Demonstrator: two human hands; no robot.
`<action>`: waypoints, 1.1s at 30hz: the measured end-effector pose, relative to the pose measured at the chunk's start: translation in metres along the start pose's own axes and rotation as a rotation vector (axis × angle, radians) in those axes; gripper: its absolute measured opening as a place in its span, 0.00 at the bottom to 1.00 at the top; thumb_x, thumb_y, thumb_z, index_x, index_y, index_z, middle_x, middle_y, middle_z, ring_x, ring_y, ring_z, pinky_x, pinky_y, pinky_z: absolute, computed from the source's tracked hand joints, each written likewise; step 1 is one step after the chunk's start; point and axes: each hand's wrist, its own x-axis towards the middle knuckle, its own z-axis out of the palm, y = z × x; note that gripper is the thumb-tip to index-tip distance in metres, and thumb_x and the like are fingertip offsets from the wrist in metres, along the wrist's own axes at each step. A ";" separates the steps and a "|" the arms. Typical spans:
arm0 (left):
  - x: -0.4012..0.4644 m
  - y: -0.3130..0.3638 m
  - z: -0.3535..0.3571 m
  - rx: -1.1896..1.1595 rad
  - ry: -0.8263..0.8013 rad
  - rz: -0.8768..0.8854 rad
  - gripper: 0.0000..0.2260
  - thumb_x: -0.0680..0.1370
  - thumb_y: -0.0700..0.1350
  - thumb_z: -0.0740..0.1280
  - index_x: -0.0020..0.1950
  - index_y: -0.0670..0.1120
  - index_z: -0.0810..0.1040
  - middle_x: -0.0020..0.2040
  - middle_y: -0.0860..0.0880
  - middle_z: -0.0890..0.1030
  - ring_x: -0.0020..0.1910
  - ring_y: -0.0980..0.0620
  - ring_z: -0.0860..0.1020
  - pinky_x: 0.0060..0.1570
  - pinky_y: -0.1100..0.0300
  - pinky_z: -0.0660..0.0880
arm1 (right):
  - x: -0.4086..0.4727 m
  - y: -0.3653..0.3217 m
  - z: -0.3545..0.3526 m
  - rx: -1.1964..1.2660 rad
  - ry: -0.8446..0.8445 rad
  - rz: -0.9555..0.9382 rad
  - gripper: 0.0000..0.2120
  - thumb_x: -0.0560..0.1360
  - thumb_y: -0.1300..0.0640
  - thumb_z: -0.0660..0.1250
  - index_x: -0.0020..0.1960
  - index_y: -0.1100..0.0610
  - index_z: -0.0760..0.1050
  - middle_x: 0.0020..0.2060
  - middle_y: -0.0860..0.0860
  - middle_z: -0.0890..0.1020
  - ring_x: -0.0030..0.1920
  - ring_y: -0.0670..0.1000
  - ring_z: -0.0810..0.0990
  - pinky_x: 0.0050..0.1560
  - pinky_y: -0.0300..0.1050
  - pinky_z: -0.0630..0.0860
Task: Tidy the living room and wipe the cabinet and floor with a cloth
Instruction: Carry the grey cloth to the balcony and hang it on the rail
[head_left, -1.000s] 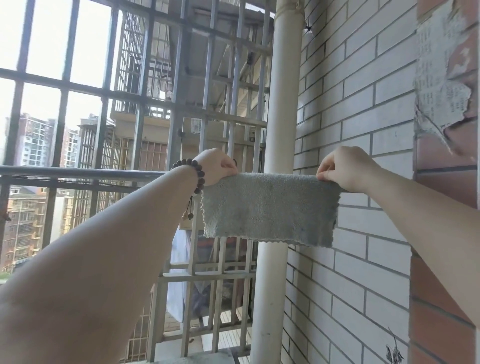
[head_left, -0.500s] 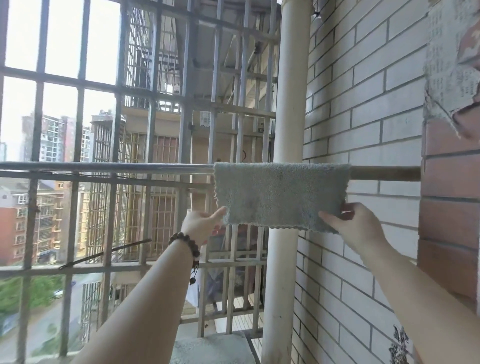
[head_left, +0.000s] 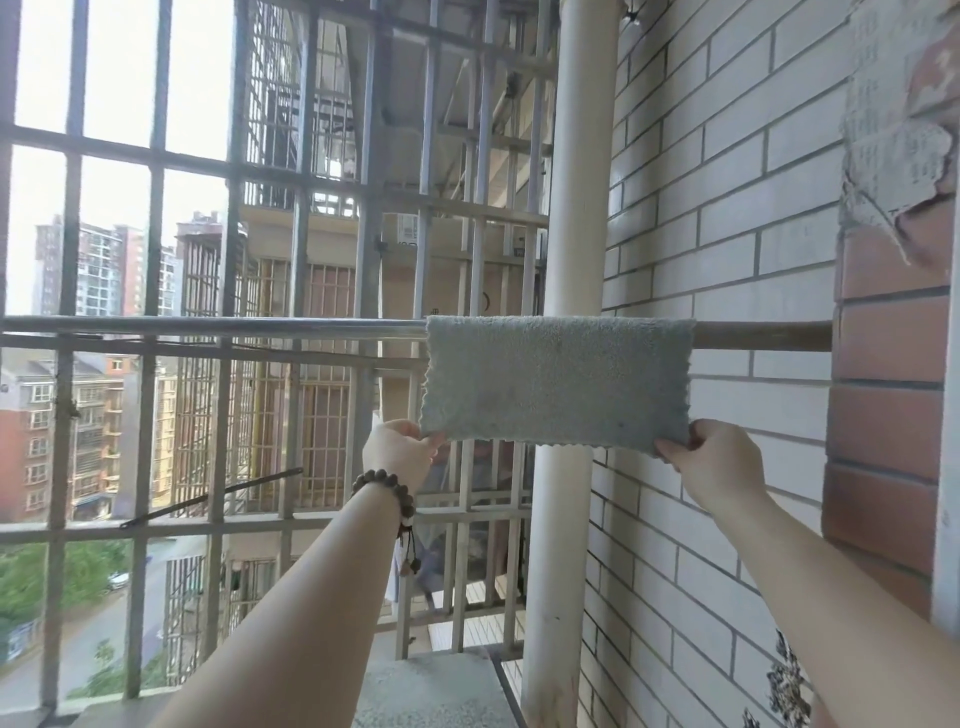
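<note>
Item: cloth (head_left: 558, 382), grey-blue, centre right of the frame. Draped over a horizontal metal rail (head_left: 218, 327), front flap hanging flat.

Progress, as judged: the cloth hung on a balcony rail suggests wiping is finished and the cloth is put out to dry; no cabinet, floor or living room is in view, so this cannot be confirmed. What appears left is squaring the hang and letting go.

Grip: left hand (head_left: 397, 454) pinches the lower left corner; right hand (head_left: 714, 462) pinches the lower right corner, fingers curled round the edge.

Materials: cloth is short-pile terry, rectangular, with scalloped edges. Rail is smooth round tube, shiny at left, dull brown at right. Vertical pipe (head_left: 563, 545) behind is pale and cylindrical. Wall (head_left: 727, 208) at right is white glazed brick, red brick at the corner. Beaded bracelet (head_left: 387, 491) on the left wrist, dark round beads.
</note>
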 end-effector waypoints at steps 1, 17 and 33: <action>-0.002 0.000 0.000 0.021 0.004 0.001 0.10 0.74 0.47 0.73 0.39 0.41 0.78 0.39 0.44 0.83 0.32 0.51 0.76 0.34 0.62 0.73 | -0.002 0.000 0.000 -0.007 -0.004 0.003 0.12 0.72 0.58 0.71 0.37 0.67 0.76 0.34 0.62 0.80 0.39 0.61 0.77 0.36 0.47 0.65; -0.119 0.007 -0.023 0.671 0.089 0.386 0.30 0.81 0.61 0.49 0.79 0.54 0.42 0.80 0.52 0.46 0.78 0.52 0.42 0.76 0.47 0.44 | -0.098 -0.017 -0.007 -0.260 0.080 -0.470 0.26 0.77 0.53 0.65 0.70 0.66 0.67 0.69 0.63 0.69 0.71 0.62 0.64 0.71 0.58 0.62; -0.261 -0.056 -0.051 0.896 0.081 0.322 0.31 0.77 0.63 0.38 0.79 0.53 0.41 0.78 0.54 0.42 0.77 0.53 0.37 0.75 0.50 0.38 | -0.217 0.030 0.034 -0.201 -0.205 -0.466 0.24 0.80 0.49 0.58 0.72 0.59 0.66 0.73 0.58 0.65 0.75 0.58 0.57 0.73 0.60 0.57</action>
